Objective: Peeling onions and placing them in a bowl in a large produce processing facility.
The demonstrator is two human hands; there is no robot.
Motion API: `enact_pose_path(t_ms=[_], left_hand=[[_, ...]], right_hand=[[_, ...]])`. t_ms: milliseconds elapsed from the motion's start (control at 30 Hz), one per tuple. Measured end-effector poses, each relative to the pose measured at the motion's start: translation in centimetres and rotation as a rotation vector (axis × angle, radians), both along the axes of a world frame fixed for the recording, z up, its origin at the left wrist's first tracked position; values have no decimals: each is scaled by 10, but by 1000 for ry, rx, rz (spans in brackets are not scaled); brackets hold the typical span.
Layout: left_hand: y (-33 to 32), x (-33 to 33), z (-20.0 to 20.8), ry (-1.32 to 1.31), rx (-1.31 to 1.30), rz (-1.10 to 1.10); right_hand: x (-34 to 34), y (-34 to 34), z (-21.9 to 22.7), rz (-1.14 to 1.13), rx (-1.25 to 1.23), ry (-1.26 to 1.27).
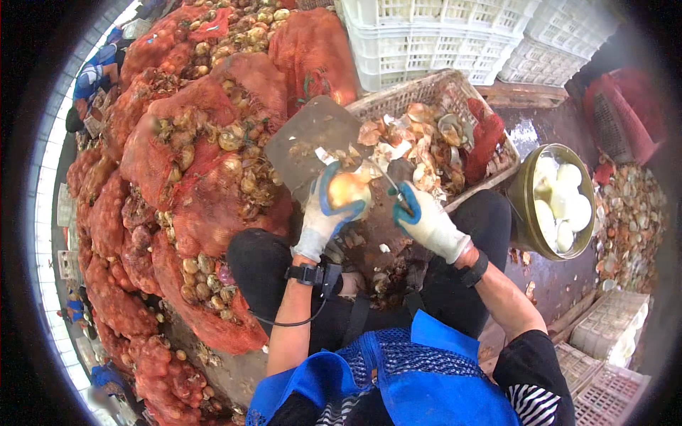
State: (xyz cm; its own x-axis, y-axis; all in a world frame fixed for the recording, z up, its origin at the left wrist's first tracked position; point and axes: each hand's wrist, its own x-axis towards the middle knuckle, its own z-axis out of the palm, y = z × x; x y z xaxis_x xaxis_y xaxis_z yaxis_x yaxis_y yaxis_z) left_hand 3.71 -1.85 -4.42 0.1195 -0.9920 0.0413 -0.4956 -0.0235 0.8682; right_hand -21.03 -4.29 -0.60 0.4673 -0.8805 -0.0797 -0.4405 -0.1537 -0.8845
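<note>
My left hand (320, 219), in a white glove with blue fingers, is wrapped round a yellow-brown onion (348, 190) and holds it up over my lap. In the matching gloved right hand (432, 227) I grip a small knife (395, 187) by its handle. Its thin blade points up and left, just to the right of the onion and apparently apart from it. Beyond the left hand lies a flat grey-brown board (309, 135) with scraps of skin on it. Peeled white onions (561, 202) fill a round bucket (526, 226) to the right of my knee.
Red mesh sacks (241, 177) of onions heap up on the left. A dirty crate (506, 169) of onion skins (425, 153) stands ahead, with white crates (433, 53) stacked behind. More crates (604, 387) sit at the lower right. Other people (92, 82) are at the far left.
</note>
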Motion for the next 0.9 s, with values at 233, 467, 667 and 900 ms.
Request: enact_pose_path(t_ms=[233,467,667,900], left_hand=[[2,0,-18,63,-6,-19],[1,0,-17,29,-17,-7],[-1,0,-13,14,-14,-9],[-2,-4,-11,34,6,-7]], right_hand=[[6,19,-6,50,95,-34],[15,14,-25,79,-23,12],[24,17,-27,31,-80,12],[27,18,-38,26,-151,96]])
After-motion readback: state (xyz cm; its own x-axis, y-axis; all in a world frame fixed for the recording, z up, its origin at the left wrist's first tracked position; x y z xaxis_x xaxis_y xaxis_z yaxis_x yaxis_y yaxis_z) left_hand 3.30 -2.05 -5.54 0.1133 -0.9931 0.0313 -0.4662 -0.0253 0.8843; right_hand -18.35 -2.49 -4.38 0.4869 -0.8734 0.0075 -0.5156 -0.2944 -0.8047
